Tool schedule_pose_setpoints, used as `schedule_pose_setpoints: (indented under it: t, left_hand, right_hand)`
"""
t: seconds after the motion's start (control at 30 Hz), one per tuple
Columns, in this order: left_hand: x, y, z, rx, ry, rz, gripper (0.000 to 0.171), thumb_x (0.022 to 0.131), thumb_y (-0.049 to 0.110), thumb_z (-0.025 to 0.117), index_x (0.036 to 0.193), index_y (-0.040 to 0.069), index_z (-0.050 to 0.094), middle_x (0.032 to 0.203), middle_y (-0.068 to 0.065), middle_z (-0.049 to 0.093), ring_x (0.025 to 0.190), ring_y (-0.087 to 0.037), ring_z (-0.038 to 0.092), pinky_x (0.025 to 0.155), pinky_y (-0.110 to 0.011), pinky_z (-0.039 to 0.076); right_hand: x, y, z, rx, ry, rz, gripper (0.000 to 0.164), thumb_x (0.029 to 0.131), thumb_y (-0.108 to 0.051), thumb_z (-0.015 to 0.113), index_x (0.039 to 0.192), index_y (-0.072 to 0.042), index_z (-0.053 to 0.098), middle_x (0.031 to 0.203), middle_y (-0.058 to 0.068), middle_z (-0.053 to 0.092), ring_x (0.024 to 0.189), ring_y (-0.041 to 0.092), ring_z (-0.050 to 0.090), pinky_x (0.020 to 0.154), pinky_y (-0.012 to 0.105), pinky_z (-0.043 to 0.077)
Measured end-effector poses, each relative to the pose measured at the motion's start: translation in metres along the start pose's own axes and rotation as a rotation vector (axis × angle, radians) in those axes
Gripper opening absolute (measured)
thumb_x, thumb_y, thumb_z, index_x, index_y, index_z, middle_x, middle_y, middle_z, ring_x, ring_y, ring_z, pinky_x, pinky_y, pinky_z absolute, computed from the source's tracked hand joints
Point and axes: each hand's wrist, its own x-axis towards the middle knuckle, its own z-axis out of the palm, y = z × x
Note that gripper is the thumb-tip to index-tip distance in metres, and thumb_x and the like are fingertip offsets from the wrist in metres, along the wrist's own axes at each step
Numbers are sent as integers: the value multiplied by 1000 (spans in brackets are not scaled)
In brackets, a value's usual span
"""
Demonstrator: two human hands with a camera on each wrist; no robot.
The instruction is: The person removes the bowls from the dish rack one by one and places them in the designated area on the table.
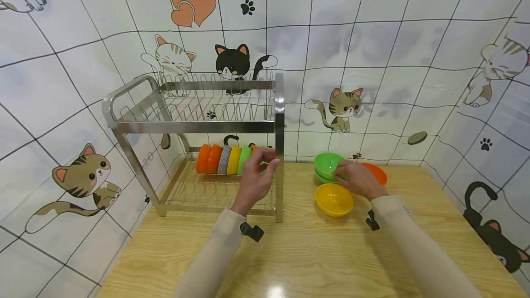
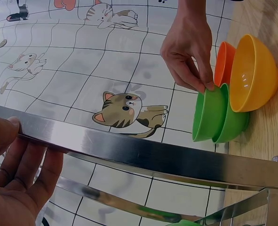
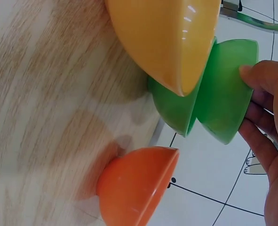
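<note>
While between hands [image 1: 256, 177] [image 1: 359, 178], upper green bowl [image 1: 327, 163]

Two hands: one left hand [image 1: 256, 176], one right hand [image 1: 358, 179]. Toward the back edge of the surface [image 1: 310, 252], four bowls: two green bowls [image 1: 327, 163], one yellow bowl [image 1: 334, 200], one orange bowl [image 1: 376, 174]. Nearer its left edge, one rack [image 1: 194, 127] with two tiers. Its lower tier carries at least six row bowls [image 1: 213, 159]: three orange, one grey patterned, one yellow, one green; the left hand hides part, so their full number cannot be told.
</note>
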Motion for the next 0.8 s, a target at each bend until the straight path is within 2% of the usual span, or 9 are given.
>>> schedule_pose_setpoints:
  t: [0.13, 0.4, 0.63, 0.8]
  left_hand:
    - [1, -14, 2, 2, 1, -10, 21, 98, -1, 65, 119, -3, 62, 103, -20, 66, 87, -35, 66, 81, -26, 60]
    - [1, -22, 1, -19, -9, 18, 20, 100, 10, 66, 119, 5, 65, 102, -12, 68, 87, -28, 67, 80, -41, 63]
    - [-1, -22, 0, -2, -17, 24, 21, 101, 12, 66, 121, 6, 65, 102, -12, 68, 87, -31, 68, 82, -26, 60]
    - [-1, -22, 0, -4, -19, 23, 21, 101, 12, 65, 121, 5, 64, 102, -13, 68, 88, -35, 68, 82, -39, 62]
  right_hand:
    - [0, 1, 2, -2, -1, 4, 10, 88, -9, 79, 97, -9, 82, 96, 4, 73, 83, 16, 66, 77, 38, 60]
    - [1, 5, 8, -4, -41, 31, 11, 88, -8, 78, 99, -9, 82, 96, 2, 74, 83, 15, 66, 79, 39, 61]
    - [-1, 6, 10, 15, -65, 61, 12, 89, -7, 76, 100, -8, 82, 99, 5, 75, 87, 18, 67, 83, 43, 61]
    - [-3, 7, 13, 18, -61, 64, 11, 89, -7, 76, 99, -9, 82, 98, 4, 74, 87, 19, 66, 83, 42, 61]
